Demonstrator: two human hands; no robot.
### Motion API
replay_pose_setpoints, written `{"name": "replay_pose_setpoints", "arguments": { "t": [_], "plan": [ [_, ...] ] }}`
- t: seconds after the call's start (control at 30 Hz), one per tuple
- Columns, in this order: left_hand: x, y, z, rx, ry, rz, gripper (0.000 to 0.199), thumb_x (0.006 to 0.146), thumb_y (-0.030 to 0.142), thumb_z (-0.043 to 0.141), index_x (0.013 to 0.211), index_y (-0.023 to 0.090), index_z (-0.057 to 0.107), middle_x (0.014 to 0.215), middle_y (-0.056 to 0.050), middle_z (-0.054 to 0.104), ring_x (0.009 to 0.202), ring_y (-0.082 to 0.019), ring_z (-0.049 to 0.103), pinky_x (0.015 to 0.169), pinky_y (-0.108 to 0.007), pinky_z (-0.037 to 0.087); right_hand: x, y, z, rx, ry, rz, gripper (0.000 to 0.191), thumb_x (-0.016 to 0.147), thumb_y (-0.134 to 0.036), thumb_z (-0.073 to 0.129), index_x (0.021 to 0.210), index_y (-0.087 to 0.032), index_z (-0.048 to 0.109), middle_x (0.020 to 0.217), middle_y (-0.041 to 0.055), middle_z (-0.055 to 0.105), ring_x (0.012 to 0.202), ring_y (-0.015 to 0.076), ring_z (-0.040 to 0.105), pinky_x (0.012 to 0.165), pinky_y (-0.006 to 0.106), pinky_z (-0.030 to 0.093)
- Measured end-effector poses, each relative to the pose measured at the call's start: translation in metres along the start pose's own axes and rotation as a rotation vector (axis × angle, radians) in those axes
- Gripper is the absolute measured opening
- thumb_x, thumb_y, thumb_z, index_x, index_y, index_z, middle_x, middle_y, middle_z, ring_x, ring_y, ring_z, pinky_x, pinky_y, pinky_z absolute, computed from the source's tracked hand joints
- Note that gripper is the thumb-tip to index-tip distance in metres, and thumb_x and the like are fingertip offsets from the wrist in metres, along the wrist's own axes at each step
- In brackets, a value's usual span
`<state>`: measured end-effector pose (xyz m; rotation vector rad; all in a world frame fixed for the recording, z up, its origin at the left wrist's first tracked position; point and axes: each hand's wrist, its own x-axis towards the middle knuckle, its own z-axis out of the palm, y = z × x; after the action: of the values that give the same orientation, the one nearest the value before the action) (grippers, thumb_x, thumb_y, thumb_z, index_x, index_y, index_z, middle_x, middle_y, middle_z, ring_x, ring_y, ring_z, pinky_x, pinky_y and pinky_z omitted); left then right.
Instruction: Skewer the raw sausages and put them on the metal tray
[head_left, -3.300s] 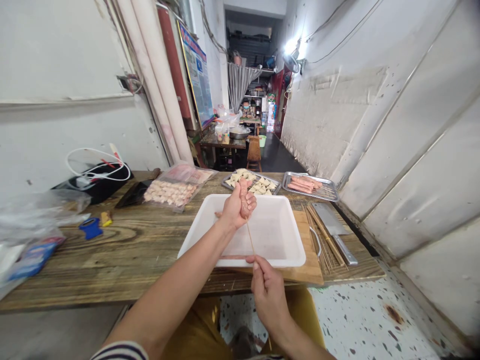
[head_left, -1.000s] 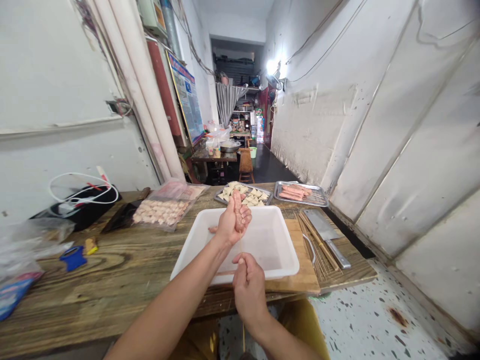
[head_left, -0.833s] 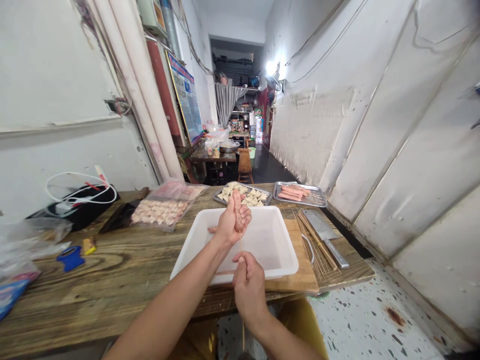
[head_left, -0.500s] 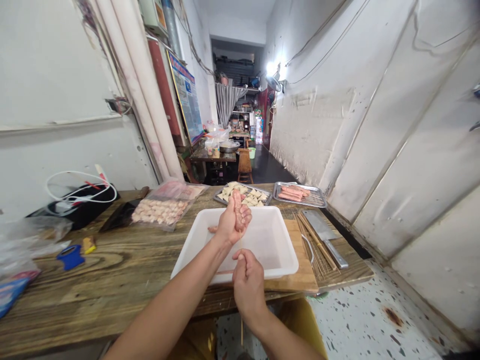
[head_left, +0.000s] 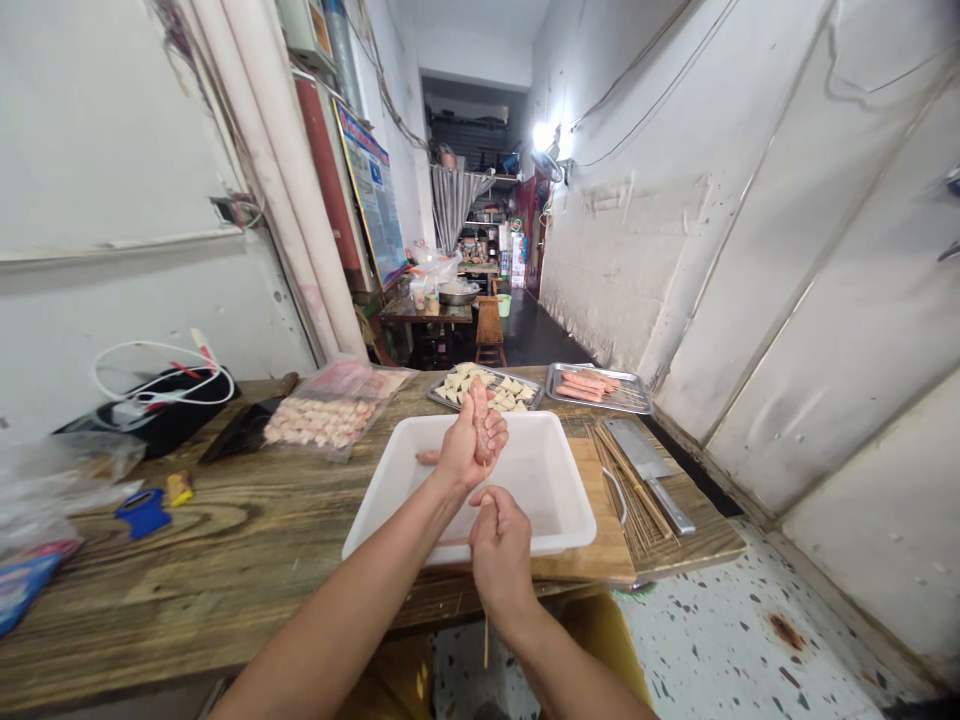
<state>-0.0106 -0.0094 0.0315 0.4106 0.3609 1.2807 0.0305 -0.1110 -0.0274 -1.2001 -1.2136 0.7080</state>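
My left hand [head_left: 469, 450] is above a white plastic tray [head_left: 382, 510], curled around a long strip of raw pink meat [head_left: 478, 420] that stands up from the palm. My right hand [head_left: 500, 550] pinches a thin bamboo skewer [head_left: 486, 630] just below it, with the lower end sticking out under my fist. The skewer's upper end runs up into my left hand, and the fingers hide where it meets the meat. Both hands are close together over the tray's near side.
The tray rests on a wooden cutting board [head_left: 600, 530] on a plank table [head_left: 225, 560]. Beyond it are a steel tray of pale pieces [head_left: 442, 397], a steel tray of pink strips [head_left: 589, 388] and a bagged meat pack [head_left: 319, 423]. To the right lie a cleaver [head_left: 645, 465] and loose skewers [head_left: 630, 510].
My right hand has moved up toward my left hand, carrying the skewer higher. My view has shifted slightly since the oldest frame.
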Motion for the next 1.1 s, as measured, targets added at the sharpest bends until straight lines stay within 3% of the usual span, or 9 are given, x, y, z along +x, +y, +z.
{"name": "replay_pose_setpoints", "arguments": {
  "t": [0.4, 0.7, 1.1],
  "plan": [
    [0.005, -0.008, -0.010, 0.031, -0.123, 0.029, 0.020, 0.091, 0.036, 0.045, 0.093, 0.018, 0.050, 0.060, 0.002, 0.039, 0.047, -0.008, 0.038, 0.041, -0.016, 0.033, 0.004, 0.008, -0.009, 0.040, -0.058, 0.022, 0.021, 0.087, -0.025, 0.037, 0.077, -0.020, 0.054, 0.050, -0.0063, 0.042, 0.043, 0.0118, 0.038, 0.044, 0.022, 0.032],
    [0.001, -0.012, -0.007, 0.154, -0.077, 0.117, 0.022, 0.089, 0.037, 0.049, 0.091, 0.016, 0.049, 0.066, 0.001, 0.044, 0.049, -0.008, 0.040, 0.040, -0.016, 0.032, -0.005, 0.009, -0.015, 0.083, -0.137, 0.075, 0.022, 0.089, -0.028, 0.032, 0.081, -0.019, 0.051, 0.047, -0.0096, 0.032, 0.041, 0.0102, 0.031, 0.042, 0.021, 0.027],
    [0.003, -0.016, -0.005, 0.245, -0.091, 0.211, 0.024, 0.087, 0.041, 0.051, 0.087, 0.018, 0.048, 0.060, 0.002, 0.040, 0.047, -0.007, 0.037, 0.040, -0.015, 0.030, 0.002, 0.009, -0.010, 0.165, -0.078, 0.113, 0.021, 0.086, -0.027, 0.034, 0.074, -0.020, 0.049, 0.043, -0.0101, 0.031, 0.038, 0.0097, 0.029, 0.041, 0.021, 0.024]
  ]
}}
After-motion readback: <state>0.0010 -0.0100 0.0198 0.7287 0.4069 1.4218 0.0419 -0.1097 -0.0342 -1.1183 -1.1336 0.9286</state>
